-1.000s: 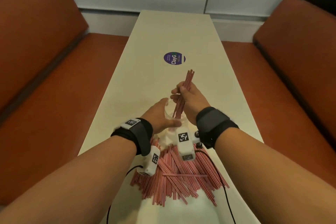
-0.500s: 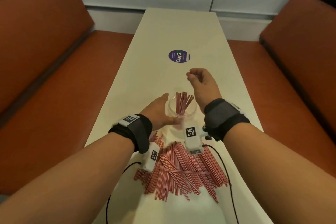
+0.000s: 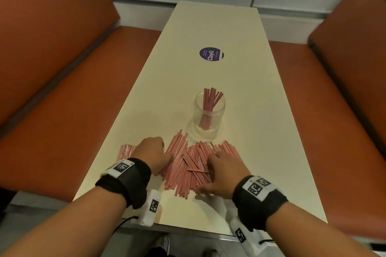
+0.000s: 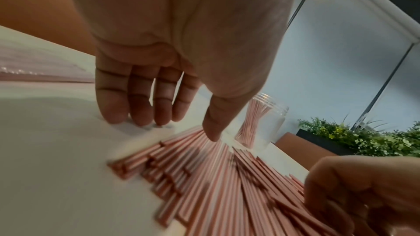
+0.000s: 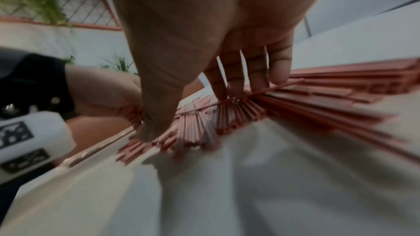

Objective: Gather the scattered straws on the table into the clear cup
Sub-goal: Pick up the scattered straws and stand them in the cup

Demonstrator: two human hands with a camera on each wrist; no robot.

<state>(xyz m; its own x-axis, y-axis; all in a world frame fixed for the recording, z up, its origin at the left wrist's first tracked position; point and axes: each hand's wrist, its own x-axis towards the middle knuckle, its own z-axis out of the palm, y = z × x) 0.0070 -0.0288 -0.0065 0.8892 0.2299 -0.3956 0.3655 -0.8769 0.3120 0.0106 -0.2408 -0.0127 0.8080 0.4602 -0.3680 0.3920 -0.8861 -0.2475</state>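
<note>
Half a second earlier the right hand (image 3: 224, 173) was lifting away from the clear cup (image 3: 209, 118), leaving a bunch of straws standing inside it; now it is spreading relaxed fingers over the loose straws (image 3: 188, 165) in the lower middle of the head view. The left hand (image 3: 153, 152), having let go of the cup, is lying flat at the pile's left edge, gripping nothing. Judging by this, another handful is being gathered.

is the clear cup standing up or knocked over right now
Upright. The clear cup stands on its base on the table, mouth upward, with straws poking out the top.
</note>
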